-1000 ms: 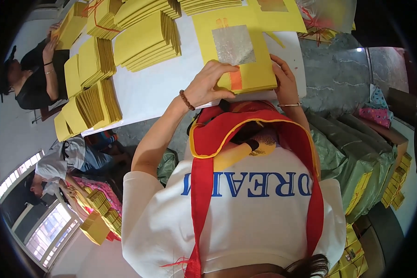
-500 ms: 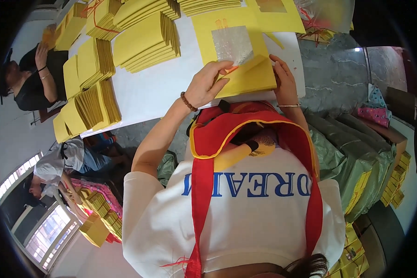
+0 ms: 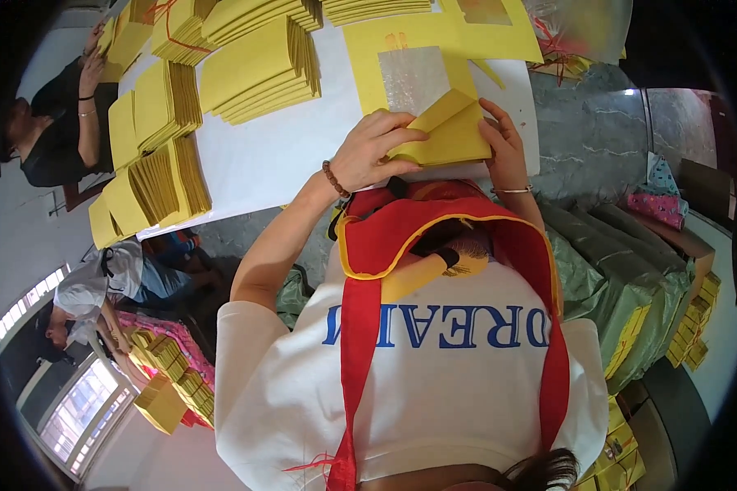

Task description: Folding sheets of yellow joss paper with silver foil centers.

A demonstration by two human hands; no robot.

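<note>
Between my hands, at the table's near edge, lies a yellow paper sheet (image 3: 458, 139) whose near part is folded over toward the middle. A silver foil square (image 3: 409, 78) shows on its flat far part, with small orange marks above it. My left hand (image 3: 373, 147) is closed on the fold's left end, thumb below and fingers above. At the right end, my right hand (image 3: 506, 147) grips the paper's edge between thumb and fingers. Another yellow sheet with a patch (image 3: 512, 29) lies just beyond.
Stacks of folded yellow paper (image 3: 258, 69) cover the left of the white table (image 3: 258, 155). One bundle (image 3: 176, 37) is tied with red string. Two people sit at the left, one handling yellow paper (image 3: 127, 37). Green-wrapped bales (image 3: 622, 270) stand on the right.
The paper's near flap has been turned further over, now covering the foil's lower corner. My left fingers have shifted along the fold. The far-left person has raised both hands to the yellow paper.
</note>
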